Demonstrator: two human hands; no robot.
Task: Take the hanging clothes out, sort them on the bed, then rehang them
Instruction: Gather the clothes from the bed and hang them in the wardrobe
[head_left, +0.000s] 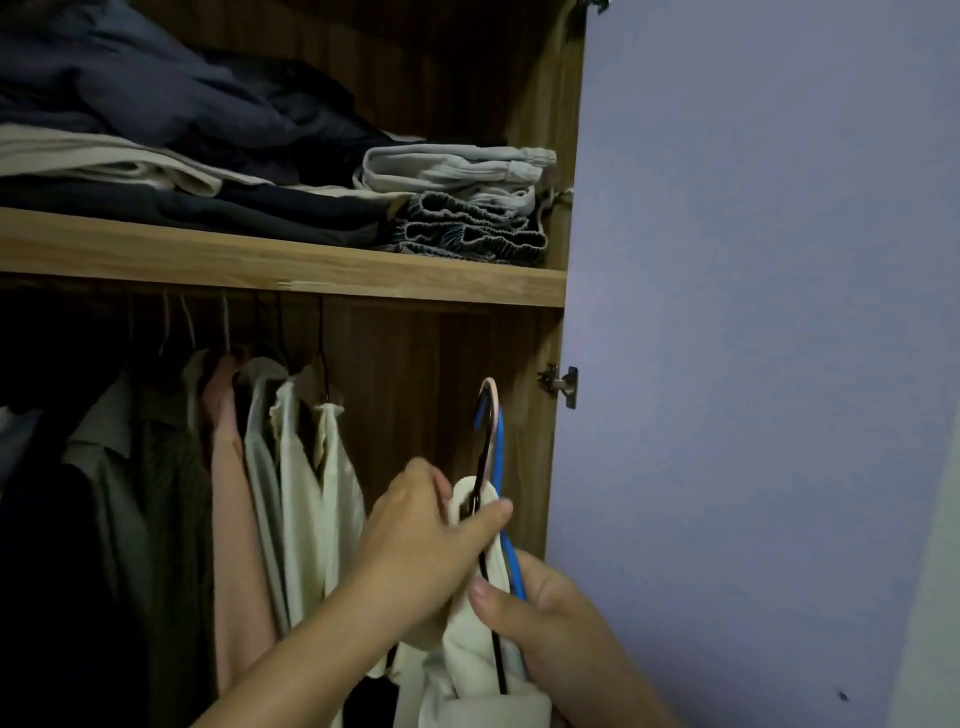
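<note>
Left hand (415, 540): pinches cream garment (478, 639) below the hanger hooks (491, 441)
Right hand (540, 618): clamped on blue hanger (511, 558)
Rail: shirts (249, 467) hanging, left of both hands

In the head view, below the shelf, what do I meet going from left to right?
Dark garment → pink shirt → cream garments → left hand → blue hanger → door hinge → purple door.

Open gap under the shelf (291, 270) toward its right end; hanging clothes (270, 467) crowding the left, side panel (553, 467) closing the right.
</note>
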